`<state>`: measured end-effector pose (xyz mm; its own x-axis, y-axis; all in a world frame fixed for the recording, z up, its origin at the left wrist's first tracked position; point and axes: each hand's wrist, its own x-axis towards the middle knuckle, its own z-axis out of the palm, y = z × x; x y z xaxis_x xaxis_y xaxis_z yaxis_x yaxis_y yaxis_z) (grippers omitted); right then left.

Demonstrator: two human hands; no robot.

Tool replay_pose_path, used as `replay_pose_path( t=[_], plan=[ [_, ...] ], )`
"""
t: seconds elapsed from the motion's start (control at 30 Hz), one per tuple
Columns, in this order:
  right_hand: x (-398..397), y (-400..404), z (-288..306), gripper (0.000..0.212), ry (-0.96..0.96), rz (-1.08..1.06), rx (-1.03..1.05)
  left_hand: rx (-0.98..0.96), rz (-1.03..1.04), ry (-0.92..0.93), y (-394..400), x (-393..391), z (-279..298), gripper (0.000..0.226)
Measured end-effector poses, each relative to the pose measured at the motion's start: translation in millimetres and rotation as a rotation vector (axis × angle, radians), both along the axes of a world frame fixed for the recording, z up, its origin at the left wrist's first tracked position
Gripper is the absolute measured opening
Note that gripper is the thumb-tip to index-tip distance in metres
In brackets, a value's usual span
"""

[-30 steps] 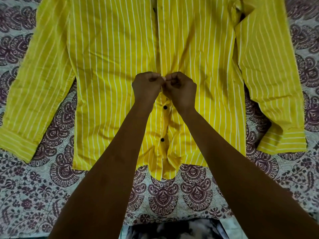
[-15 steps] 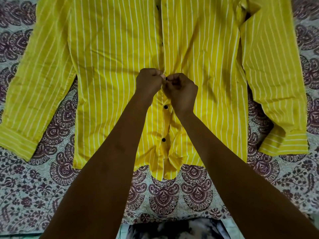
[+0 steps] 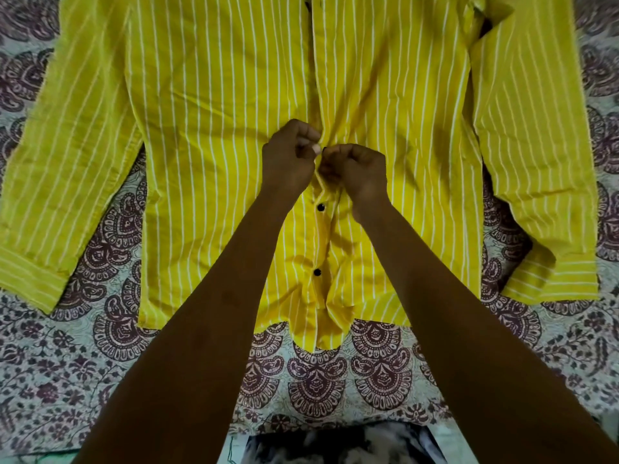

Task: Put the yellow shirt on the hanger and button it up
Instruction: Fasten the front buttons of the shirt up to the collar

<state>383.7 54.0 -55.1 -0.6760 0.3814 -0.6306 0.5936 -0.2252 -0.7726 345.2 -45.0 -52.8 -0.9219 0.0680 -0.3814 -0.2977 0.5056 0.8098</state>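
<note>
The yellow shirt [image 3: 214, 128] with thin white stripes lies flat, front up, sleeves spread to both sides. My left hand [image 3: 288, 155] and my right hand [image 3: 358, 172] meet at the front placket near mid-chest, each pinching one edge of the fabric around a button there. Below my hands, two black buttons [image 3: 320, 206] sit fastened on the placket. Another dark button [image 3: 307, 5] shows near the top edge. No hanger is visible; the collar area lies outside the view.
The shirt rests on a bedsheet [image 3: 335, 370] printed with maroon paisley shapes on pale green. A dark and white patterned cloth [image 3: 341, 443] shows at the bottom edge between my forearms.
Both hands have shifted slightly up the placket. The left hand now sits a little higher than the right, and the fabric between them has bunched.
</note>
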Motion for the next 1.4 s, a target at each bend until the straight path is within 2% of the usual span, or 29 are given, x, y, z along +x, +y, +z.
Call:
replay_pose_path(
  t=[0.1,0.2,0.3,0.37,0.43,0.6,0.67,0.73,0.8,0.87,0.97,1.17,1.4],
  plan=[
    [-4,8,5,0.021,-0.026,0.041,-0.215,-0.014,-0.015,0.006,-2,-2,-1,0.014],
    [-5,10,7,0.019,-0.019,0.091,-0.233,-0.102,-0.016,0.053,-1,-3,1,0.013],
    [-7,8,1,0.019,0.008,0.194,0.005,-0.188,-0.044,0.067,-4,-5,4,0.011],
    [-10,8,-2,0.005,0.056,0.296,0.271,-0.181,-0.028,0.044,-6,-9,5,0.01],
    [-17,8,-1,0.014,0.131,0.318,0.457,-0.148,0.022,0.051,-7,-16,7,0.014],
    [-43,3,7,0.043,0.285,0.464,0.59,-0.094,0.076,0.139,-2,-47,16,0.016],
    [-56,-1,5,0.049,0.243,0.518,0.734,-0.067,0.081,0.142,3,-60,17,0.017],
    [-67,1,4,0.047,0.171,0.466,0.785,-0.039,0.076,0.115,9,-71,16,0.02],
    [-74,7,4,0.041,0.141,0.335,0.728,-0.068,0.029,0.09,14,-77,12,0.023],
    [-78,15,3,0.03,0.129,0.225,0.626,-0.179,-0.053,0.102,17,-79,7,0.023],
    [-79,23,-5,0.011,0.083,0.212,0.461,-0.225,-0.071,0.086,21,-75,2,0.024],
    [-72,28,-20,0.009,0.108,0.07,0.147,-0.314,-0.002,0.164,32,-72,-7,0.018],
    [-68,19,-21,0.024,0.203,0.004,0.225,-0.226,0.099,0.098,36,-72,10,0.007]
  ],
)
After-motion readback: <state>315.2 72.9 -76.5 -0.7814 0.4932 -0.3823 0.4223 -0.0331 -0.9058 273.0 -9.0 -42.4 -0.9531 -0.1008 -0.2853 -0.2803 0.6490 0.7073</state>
